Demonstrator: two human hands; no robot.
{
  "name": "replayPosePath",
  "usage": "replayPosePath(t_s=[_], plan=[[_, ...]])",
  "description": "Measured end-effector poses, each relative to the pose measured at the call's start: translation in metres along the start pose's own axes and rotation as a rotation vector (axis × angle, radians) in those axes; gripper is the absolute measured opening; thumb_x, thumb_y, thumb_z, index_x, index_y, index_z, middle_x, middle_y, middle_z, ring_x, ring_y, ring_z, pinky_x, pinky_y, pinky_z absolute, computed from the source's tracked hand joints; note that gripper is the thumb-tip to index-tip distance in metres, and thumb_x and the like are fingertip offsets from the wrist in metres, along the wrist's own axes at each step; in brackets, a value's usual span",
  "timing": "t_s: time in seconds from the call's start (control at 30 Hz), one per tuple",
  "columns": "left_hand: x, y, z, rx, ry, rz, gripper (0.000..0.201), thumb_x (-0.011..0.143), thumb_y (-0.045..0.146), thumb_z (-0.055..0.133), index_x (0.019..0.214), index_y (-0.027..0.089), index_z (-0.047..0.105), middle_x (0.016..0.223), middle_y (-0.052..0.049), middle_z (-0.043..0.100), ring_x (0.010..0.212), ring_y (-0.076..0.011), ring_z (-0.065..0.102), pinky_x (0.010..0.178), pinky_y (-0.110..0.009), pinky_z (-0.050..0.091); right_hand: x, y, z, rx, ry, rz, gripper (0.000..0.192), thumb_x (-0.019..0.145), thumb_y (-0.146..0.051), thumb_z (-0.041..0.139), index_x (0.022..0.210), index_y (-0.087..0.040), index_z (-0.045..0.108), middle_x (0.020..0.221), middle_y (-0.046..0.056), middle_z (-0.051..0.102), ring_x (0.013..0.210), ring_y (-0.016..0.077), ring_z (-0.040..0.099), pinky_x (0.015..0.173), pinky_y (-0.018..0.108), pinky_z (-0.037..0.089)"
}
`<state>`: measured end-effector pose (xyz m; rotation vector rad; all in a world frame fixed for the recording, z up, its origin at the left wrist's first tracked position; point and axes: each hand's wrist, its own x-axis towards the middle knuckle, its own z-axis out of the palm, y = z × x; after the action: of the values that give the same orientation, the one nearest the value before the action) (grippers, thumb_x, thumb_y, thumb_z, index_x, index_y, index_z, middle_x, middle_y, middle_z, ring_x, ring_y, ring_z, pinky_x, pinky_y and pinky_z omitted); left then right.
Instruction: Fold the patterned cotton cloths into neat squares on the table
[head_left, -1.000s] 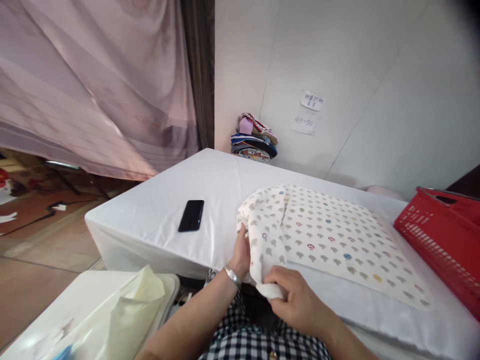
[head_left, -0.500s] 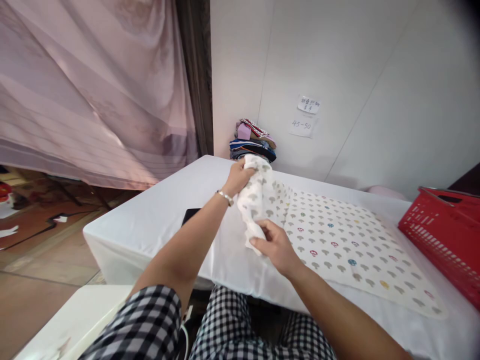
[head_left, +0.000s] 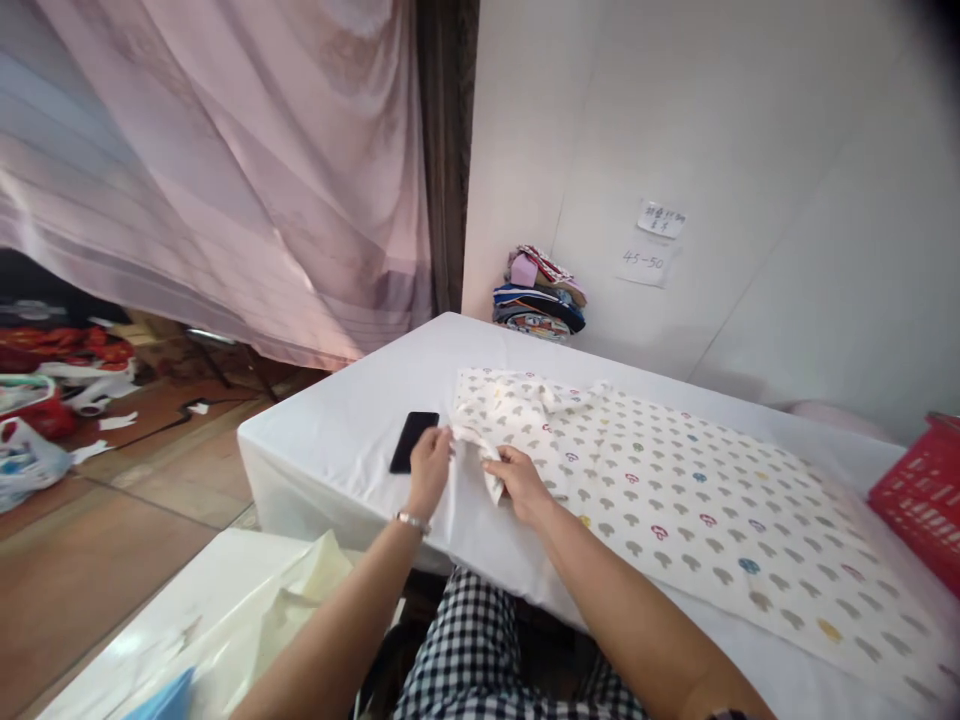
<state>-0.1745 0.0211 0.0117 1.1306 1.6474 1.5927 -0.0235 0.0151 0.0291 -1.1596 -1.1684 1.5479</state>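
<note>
A white cloth (head_left: 679,490) printed with grey and coloured mushrooms lies spread over the white-covered table (head_left: 330,430). Its left end is bunched and wrinkled, with a loose fold near me. My right hand (head_left: 521,483) pinches the near corner of that fold between thumb and fingers. At the cloth's left edge, my left hand (head_left: 431,462) is closed, its fingertips on the fabric. Right beside the left hand, a black phone (head_left: 409,440) lies flat on the table, partly covered by that hand.
Folded clothes (head_left: 538,295) are stacked at the table's far edge by the wall. A red plastic basket (head_left: 922,490) stands at the right. Left of my legs is a white surface with a clear plastic bag (head_left: 292,600). Bags and paper scraps litter the floor at left.
My left hand has come down and nearer from the far edge of the cloth to its near left edge. The raised end now lies on the table. The phone shows more fully.
</note>
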Motion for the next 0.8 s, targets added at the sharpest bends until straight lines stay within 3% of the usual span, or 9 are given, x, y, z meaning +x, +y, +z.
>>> replayPosePath(t_s=[0.07, 0.13, 0.23, 0.3, 0.43, 0.67, 0.8], plan=[[-0.037, -0.004, -0.002, -0.186, -0.168, -0.147, 0.038, 0.076, 0.052, 0.054, 0.075, 0.016, 0.063, 0.067, -0.005, 0.062, 0.065, -0.0175, 0.059, 0.061, -0.028, 0.046, -0.002, -0.001, 0.003, -0.051, -0.028, -0.056, 0.018, 0.061, -0.029, 0.066, 0.074, -0.018, 0.060, 0.061, -0.005, 0.054, 0.056, 0.0100, 0.048, 0.053, 0.022, 0.037], [-0.062, -0.001, 0.000, -0.426, -0.277, -0.288, 0.041, 0.075, 0.054, 0.057, 0.084, 0.016, 0.065, 0.079, -0.007, 0.065, 0.075, -0.0192, 0.061, 0.066, -0.028, 0.047, -0.007, -0.003, 0.007, -0.134, -0.122, -0.116, 0.022, 0.062, -0.030, 0.067, 0.080, -0.018, 0.063, 0.066, -0.003, 0.058, 0.062, 0.0116, 0.052, 0.057, 0.023, 0.039], [-0.074, 0.008, 0.003, -0.730, -0.344, -0.411, 0.041, 0.077, 0.051, 0.056, 0.095, 0.015, 0.064, 0.089, -0.009, 0.067, 0.082, -0.0203, 0.062, 0.071, -0.029, 0.048, -0.015, -0.005, 0.013, -0.208, -0.302, -0.183, 0.027, 0.067, -0.031, 0.063, 0.091, -0.019, 0.065, 0.077, 0.000, 0.063, 0.069, 0.0133, 0.056, 0.063, 0.026, 0.044], [-0.072, 0.013, 0.002, -0.838, -0.319, -0.475, 0.036, 0.077, 0.043, 0.059, 0.098, 0.014, 0.062, 0.089, -0.009, 0.067, 0.081, -0.0200, 0.063, 0.071, -0.030, 0.049, -0.017, -0.005, 0.012, -0.250, -0.256, -0.229, 0.027, 0.072, -0.032, 0.058, 0.095, -0.019, 0.065, 0.078, 0.001, 0.063, 0.068, 0.0135, 0.056, 0.064, 0.027, 0.045], [-0.068, 0.013, 0.001, -0.962, -0.176, -0.570, 0.031, 0.077, 0.024, 0.058, 0.107, 0.015, 0.059, 0.098, -0.008, 0.067, 0.087, -0.0198, 0.064, 0.075, -0.030, 0.051, -0.011, -0.002, -0.001, -0.465, 0.026, -0.412, 0.027, 0.074, -0.033, 0.054, 0.096, -0.019, 0.064, 0.081, 0.002, 0.062, 0.067, 0.0138, 0.055, 0.064, 0.028, 0.046], [-0.075, 0.009, 0.003, -0.893, -0.100, -0.535, 0.019, 0.079, 0.019, 0.054, 0.096, 0.013, 0.062, 0.093, -0.010, 0.068, 0.084, -0.0186, 0.065, 0.074, -0.029, 0.052, -0.011, 0.017, -0.011, -0.902, -0.145, -0.601, 0.033, 0.076, -0.030, 0.059, 0.107, -0.019, 0.059, 0.098, 0.006, 0.060, 0.089, 0.0186, 0.055, 0.083, 0.036, 0.045], [-0.077, 0.010, 0.001, -0.815, -0.122, -0.524, 0.018, 0.078, 0.019, 0.055, 0.093, 0.014, 0.063, 0.091, -0.009, 0.069, 0.082, -0.0175, 0.065, 0.073, -0.028, 0.052, -0.009, 0.021, -0.012, -0.959, -0.146, -0.716, 0.025, 0.084, -0.026, 0.049, 0.106, -0.019, 0.059, 0.100, 0.008, 0.060, 0.095, 0.0200, 0.054, 0.086, 0.037, 0.043]])
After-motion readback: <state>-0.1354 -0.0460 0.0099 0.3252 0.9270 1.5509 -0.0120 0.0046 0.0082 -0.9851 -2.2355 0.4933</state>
